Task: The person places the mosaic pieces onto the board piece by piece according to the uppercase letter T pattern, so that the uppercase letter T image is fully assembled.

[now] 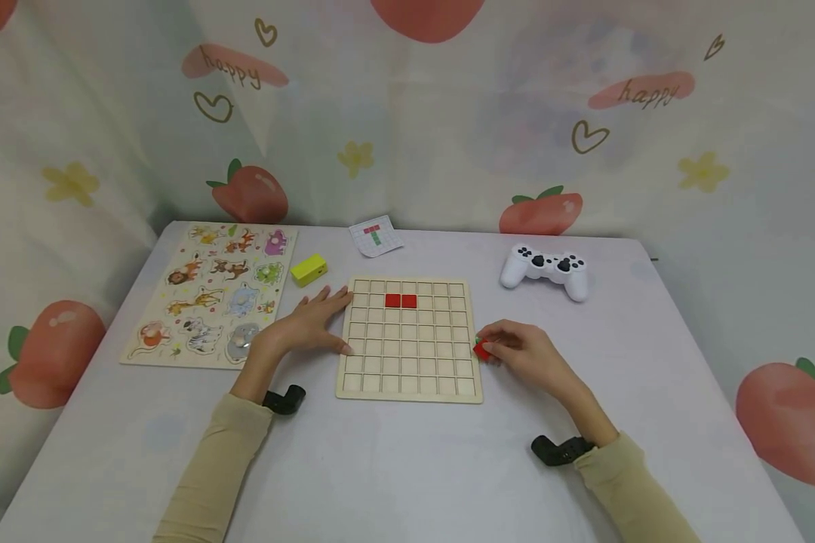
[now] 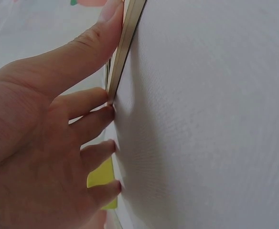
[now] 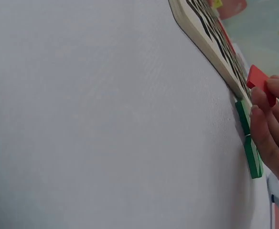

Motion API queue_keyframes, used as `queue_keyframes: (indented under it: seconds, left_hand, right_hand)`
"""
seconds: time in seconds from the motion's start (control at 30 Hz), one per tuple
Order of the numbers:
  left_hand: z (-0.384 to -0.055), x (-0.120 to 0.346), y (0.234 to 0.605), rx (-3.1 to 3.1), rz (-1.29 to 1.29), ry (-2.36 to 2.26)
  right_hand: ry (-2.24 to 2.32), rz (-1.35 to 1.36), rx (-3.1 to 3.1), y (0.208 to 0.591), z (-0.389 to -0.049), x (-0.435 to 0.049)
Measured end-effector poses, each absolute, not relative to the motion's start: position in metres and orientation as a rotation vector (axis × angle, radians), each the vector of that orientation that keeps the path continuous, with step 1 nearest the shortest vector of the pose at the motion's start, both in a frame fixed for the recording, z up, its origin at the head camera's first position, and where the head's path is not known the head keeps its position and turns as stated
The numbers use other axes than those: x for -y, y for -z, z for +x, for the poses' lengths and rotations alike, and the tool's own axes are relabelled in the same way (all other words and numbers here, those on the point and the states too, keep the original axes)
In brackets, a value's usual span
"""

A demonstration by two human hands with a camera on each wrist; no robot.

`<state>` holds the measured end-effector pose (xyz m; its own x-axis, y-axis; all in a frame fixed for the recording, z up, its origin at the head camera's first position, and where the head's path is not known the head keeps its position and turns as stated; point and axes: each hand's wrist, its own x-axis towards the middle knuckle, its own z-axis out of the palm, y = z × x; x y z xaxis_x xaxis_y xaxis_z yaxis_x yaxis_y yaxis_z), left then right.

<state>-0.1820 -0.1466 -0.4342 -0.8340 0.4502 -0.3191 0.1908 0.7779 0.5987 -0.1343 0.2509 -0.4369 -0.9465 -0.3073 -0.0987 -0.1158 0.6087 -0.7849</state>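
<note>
A wooden grid board (image 1: 407,362) lies on the table, with two red square tiles (image 1: 401,301) side by side in its second row. The left hand (image 1: 310,324) rests at the board's left edge, fingers spread and thumb touching the rim. At the right edge the right hand (image 1: 523,351) pinches another red tile (image 3: 258,78) between thumb and finger, held tilted above the table. Green tiles (image 3: 251,145) lie under that hand beside the board; in the head view they are mostly hidden.
An animal puzzle board (image 1: 207,359) lies at left, a yellow block (image 1: 309,270) near it. Behind the grid is a paper card (image 1: 376,236) with a red and green T pattern. A white game controller (image 1: 545,270) sits at the back right.
</note>
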Motion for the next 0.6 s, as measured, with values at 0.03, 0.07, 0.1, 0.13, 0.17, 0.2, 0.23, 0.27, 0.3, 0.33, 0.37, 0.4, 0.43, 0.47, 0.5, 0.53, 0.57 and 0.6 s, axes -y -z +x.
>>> queue_keyframes:
  seconds: [0.03, 0.07, 0.1, 0.13, 0.17, 0.2, 0.23, 0.27, 0.3, 0.33, 0.37, 0.4, 0.43, 0.47, 0.5, 0.53, 0.57, 0.6]
  left_hand:
    - [-0.182, 0.147, 0.434, -2.517, 0.485, -0.783]
    - [-0.182, 0.147, 0.435, -2.516, 0.486, -0.787]
    - [-0.182, 0.147, 0.435, -2.515, 0.488, -0.789]
    - [-0.182, 0.147, 0.435, -2.515, 0.491, -0.791]
    - [-0.182, 0.147, 0.436, -2.515, 0.493, -0.792]
    - [-0.182, 0.147, 0.436, -2.515, 0.494, -0.793]
    - [-0.183, 0.147, 0.436, -2.514, 0.491, -0.794]
    - [-0.183, 0.147, 0.437, -2.515, 0.492, -0.794]
    - [-0.183, 0.147, 0.437, -2.514, 0.49, -0.791]
    - [-0.183, 0.147, 0.437, -2.515, 0.489, -0.789]
    - [-0.182, 0.147, 0.437, -2.513, 0.482, -0.79]
    - [-0.182, 0.147, 0.436, -2.512, 0.48, -0.789]
    - [-0.182, 0.147, 0.436, -2.51, 0.477, -0.79]
    - [-0.182, 0.147, 0.435, -2.509, 0.478, -0.79]
    - [-0.182, 0.147, 0.435, -2.507, 0.475, -0.792]
    - [-0.182, 0.148, 0.434, -2.507, 0.475, -0.794]
    - [-0.181, 0.148, 0.434, -2.505, 0.471, -0.796]
    - [-0.181, 0.148, 0.434, -2.505, 0.472, -0.796]
  right_hand:
    - [1.272, -0.34, -2.593, 0.437, -0.136, -0.25]
    - [1.289, -0.334, -2.577, 0.438, -0.139, -0.249]
    - [1.306, -0.328, -2.562, 0.438, -0.14, -0.248]
    - [1.325, -0.33, -2.546, 0.438, -0.142, -0.247]
    - [1.346, -0.326, -2.527, 0.439, -0.144, -0.246]
    - [1.369, -0.322, -2.507, 0.439, -0.147, -0.245]
    - [1.395, -0.316, -2.486, 0.44, -0.149, -0.244]
    - [1.422, -0.312, -2.462, 0.44, -0.151, -0.243]
    - [1.447, -0.309, -2.442, 0.441, -0.153, -0.241]
    - [1.477, -0.304, -2.415, 0.441, -0.155, -0.24]
    - [1.502, -0.289, -2.389, 0.442, -0.158, -0.238]
    - [1.518, -0.278, -2.373, 0.442, -0.16, -0.236]
    - [1.534, -0.27, -2.356, 0.442, -0.162, -0.234]
    - [1.537, -0.26, -2.352, 0.443, -0.164, -0.232]
    - [1.533, -0.252, -2.352, 0.442, -0.166, -0.23]
    - [1.531, -0.247, -2.35, 0.442, -0.168, -0.228]
    - [1.529, -0.245, -2.348, 0.442, -0.17, -0.225]
    - [1.525, -0.247, -2.351, 0.442, -0.172, -0.223]
